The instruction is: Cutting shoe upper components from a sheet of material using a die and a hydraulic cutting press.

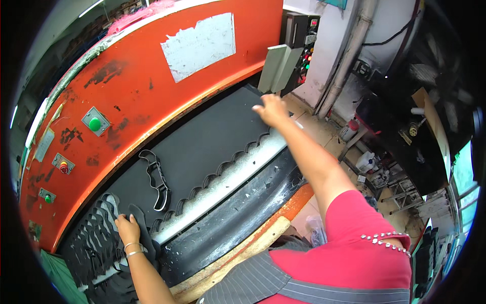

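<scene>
At the die's [161, 178] 7 o'clock, the left hand [129, 231] is at cut pieces [106, 223], whether pinching cannot be told; at 2 o'clock, the right hand [274, 110], thumb spread, reaches the sheet's [212, 131] end.

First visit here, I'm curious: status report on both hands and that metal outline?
Left hand at dark shaped pieces. Right hand at right end of dark sheet. Metal outline on sheet, no hand touching it.

The left hand [128, 231] partly hides a dark cutout [142, 223]; the lower edge crops the striped apron [245, 278].
</scene>
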A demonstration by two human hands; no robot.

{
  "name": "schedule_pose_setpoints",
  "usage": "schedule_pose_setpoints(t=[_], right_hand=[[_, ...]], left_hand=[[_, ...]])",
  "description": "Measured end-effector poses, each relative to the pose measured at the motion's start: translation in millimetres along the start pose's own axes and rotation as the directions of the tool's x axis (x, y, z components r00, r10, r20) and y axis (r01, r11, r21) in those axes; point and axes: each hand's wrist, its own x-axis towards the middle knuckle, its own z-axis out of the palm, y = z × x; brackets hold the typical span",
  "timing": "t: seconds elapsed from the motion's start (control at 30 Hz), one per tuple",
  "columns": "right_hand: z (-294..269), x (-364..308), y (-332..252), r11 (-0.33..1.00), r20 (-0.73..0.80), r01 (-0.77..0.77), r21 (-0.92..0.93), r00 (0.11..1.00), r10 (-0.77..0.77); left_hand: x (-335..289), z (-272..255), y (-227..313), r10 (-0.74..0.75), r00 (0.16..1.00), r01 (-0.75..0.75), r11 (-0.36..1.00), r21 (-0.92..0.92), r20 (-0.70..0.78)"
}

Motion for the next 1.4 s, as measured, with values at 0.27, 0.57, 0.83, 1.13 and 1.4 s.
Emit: schedule_pose_setpoints(t=[0.27,0.57,0.83,1.13,1.4], right_hand=[[21,39,42,0.980,0.232,-0.149,-0.129,0.957,0.176],[2,80,59,0.996,0.202,0.035,-0.077,0.979,-0.018],[18,88,56,0.965,0.376,0.128,-0.230,0.926,-0.034],[15,68,27,0.936,0.419,-0.314,-0.162,0.837,0.353],[2,26,31,0.987,0.378,-0.142,-0.079,0.911,0.162]], left_hand=[[17,-15,10,-0.453,0.845,0.392,0.886,0.248,0.283],[18,-13,55,-0.446,0.887,0.440,0.895,0.074,0.118],[3,-14,53,-0.518,0.854,0.513,0.854,0.086,0.056],[5,-13,64,-0.546,0.817,0.525,0.837,0.153,0.185],[3,-30,23,-0.517,0.842,0.457,0.834,0.309,0.150]])
